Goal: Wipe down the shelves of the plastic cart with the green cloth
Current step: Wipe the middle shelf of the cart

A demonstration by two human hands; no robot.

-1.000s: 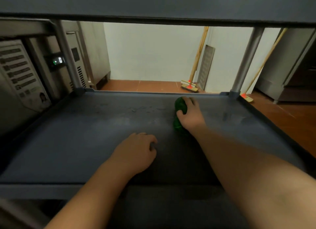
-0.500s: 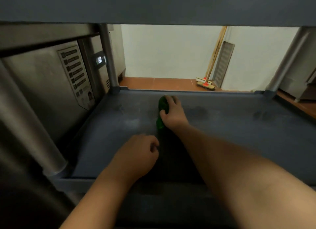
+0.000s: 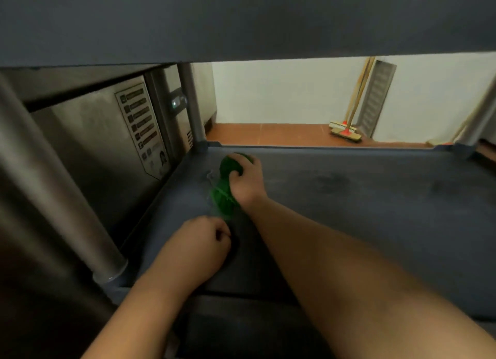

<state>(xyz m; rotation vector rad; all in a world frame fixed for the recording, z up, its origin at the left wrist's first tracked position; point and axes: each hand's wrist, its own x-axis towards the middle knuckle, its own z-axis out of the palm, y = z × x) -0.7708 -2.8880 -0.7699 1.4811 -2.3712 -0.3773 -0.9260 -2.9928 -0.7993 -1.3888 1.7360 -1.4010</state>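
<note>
The grey plastic cart shelf (image 3: 362,197) fills the middle of the head view, under a higher shelf (image 3: 241,20). My right hand (image 3: 245,183) grips the bunched green cloth (image 3: 224,192) and presses it on the shelf near its far left corner. My left hand (image 3: 194,250) rests on the shelf nearer the front edge, fingers curled into a loose fist, holding nothing that I can see. A tail of the cloth trails back toward my left hand.
Metal posts stand at the near left (image 3: 53,192), far left (image 3: 192,106) and far right (image 3: 480,117) corners. A steel appliance with a label (image 3: 139,125) stands close on the left. Brooms (image 3: 346,130) lean on the white wall beyond.
My right hand has slid the green cloth leftward across the shelf toward the far left corner. My view has turned left. My left hand has stayed in place.
</note>
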